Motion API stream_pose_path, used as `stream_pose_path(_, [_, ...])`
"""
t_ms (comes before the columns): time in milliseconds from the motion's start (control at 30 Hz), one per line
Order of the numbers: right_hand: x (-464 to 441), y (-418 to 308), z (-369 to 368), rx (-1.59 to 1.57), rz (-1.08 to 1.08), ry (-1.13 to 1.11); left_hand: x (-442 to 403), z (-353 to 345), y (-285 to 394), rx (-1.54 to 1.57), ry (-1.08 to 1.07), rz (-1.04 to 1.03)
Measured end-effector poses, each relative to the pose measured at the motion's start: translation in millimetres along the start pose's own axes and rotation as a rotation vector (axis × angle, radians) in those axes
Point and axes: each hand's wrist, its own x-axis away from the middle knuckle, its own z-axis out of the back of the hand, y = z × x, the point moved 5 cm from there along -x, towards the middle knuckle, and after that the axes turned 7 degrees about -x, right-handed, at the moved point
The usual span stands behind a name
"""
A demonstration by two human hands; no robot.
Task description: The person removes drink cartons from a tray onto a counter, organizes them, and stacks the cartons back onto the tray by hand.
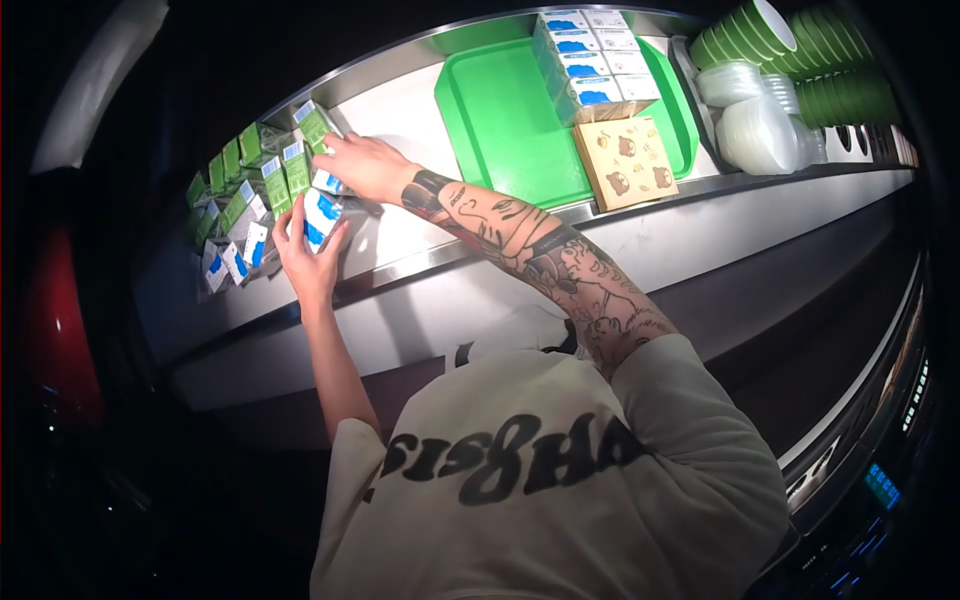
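Blue-and-white carton (321, 220), my ten o'clock: rows of green cartons (273, 186) look mostly made, this one not let go | it sits between left hand (314, 268) thumb and fingers, part-open around it, holding, I think | right hand (362, 166), its one o'clock: can't tell grip

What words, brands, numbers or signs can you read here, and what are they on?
Shirt: perhaps "WH...SIS", upside down, middle unclear.
Cartons: print too small.
Box: any lettering too small.
Panel at right: blue and white marks, blurred.
Right arm: tattoos, no readable words.
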Motion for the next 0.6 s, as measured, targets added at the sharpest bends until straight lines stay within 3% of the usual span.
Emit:
stream_pose_path(67, [15.0,10.8,19.5,-0.017,-0.038,0.022,0.7,4.6,3.1,-0.039,-0.077,-0.011])
stream_pose_path(133, [43.0,19.3,56.8,-0.084,-0.103,0.038,0.7,13.8,16.6,-0.151,-0.170,0.129])
stream_pose_path(200, [68.4,32.7,96.0,0.030,-0.132,0.187,2.1,14.5,20.3,-0.259,-0.182,0.119])
stream_pose_path(233, [78.9,40.5,116.7,0.080,-0.151,0.244,2.4,12.8,24.5,-0.451,-0.172,0.094])
stream_pose_path(333, [95.9,77.0,164.8,0.285,-0.168,0.387,0.1,9.8,44.6,-0.452,-0.030,0.248])
stream_pose_path(500, [89.1,135.6,189.0,0.584,-0.374,0.216,-0.5,-8.0,39.7,-0.335,0.203,0.115])
stream_pose_path(600, [80.6,150.0,190.0,0.619,-0.389,0.164,-1.0,-2.3,36.1,-0.130,0.161,0.031])
